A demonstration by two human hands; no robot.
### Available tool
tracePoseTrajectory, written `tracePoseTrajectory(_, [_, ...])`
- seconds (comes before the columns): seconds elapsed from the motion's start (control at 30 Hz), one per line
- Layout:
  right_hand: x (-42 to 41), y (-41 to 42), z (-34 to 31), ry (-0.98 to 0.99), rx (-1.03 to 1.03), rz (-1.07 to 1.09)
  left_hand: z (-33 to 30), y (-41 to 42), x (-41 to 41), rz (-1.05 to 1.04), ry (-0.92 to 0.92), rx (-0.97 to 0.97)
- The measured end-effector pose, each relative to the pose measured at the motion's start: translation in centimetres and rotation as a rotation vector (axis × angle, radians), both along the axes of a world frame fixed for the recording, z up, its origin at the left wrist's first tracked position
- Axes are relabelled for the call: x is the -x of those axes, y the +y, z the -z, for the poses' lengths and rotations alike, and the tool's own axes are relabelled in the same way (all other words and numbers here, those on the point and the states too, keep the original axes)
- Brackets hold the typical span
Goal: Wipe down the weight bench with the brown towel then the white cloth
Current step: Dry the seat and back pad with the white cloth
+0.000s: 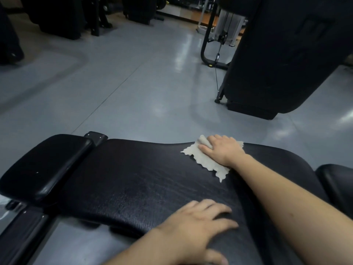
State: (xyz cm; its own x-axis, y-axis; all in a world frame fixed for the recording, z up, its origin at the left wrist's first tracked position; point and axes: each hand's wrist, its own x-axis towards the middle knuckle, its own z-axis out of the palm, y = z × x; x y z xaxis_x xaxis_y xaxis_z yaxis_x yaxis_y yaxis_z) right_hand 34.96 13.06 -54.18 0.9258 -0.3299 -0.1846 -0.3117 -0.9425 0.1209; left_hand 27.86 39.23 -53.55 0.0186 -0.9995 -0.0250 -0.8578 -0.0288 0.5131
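White cloth [205, 159] is already down on the black vinyl pad of the weight bench [133, 180], so I'd guess we're in the second half of the job; no brown towel anywhere in view. The right hand [222, 151] sits flat on top of the cloth, fingers stretched out and pressing it into the pad, with one corner of the cloth bunched up just past the fingertips. It's right up at the far edge of the pad, over toward the right end. The left hand [198, 224] is spread open on the near edge of the same pad, holding nothing, looks like it's just bracing. The key thing: the pad's long axis runs left to right across the view, and nearly all the unwiped-looking stretch lies to the left of the cloth, toward the smaller seat pad [45, 167] at the left end. So my read is the next strokes want to go leftward along that axis, and the right hand's the one to do it since it's already on the cloth.
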Motion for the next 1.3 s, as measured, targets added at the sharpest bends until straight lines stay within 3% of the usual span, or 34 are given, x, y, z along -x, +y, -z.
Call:
tracePoseTrajectory(0.23, [3.9, -5.2, -1.6, 0.014, 0.065, 0.090, 1.7, 2.4, -4.7, -0.447, -0.167, -0.003])
tracePoseTrajectory(0.47, [5.8, -7.7, -2.2, 0.007, 0.088, 0.198, 3.1, 6.2, -6.8, -0.745, -0.164, -0.083])
tracePoseTrajectory(0.67, [2.7, -4.8, -1.5, 0.034, 0.105, 0.198, 3.0, 8.9, -8.0, -0.872, -0.164, -0.172])
tracePoseTrajectory(1.03, [-7.8, 11.4, 3.1, 0.017, -0.012, -0.107, 3.2, 12.8, -9.2, -0.957, -0.123, -0.268])
tracePoseTrajectory(1.3, [-13.2, 18.7, 5.7, 0.004, -0.088, -0.104, 3.2, 16.6, -10.6, -1.010, -0.083, -0.321])
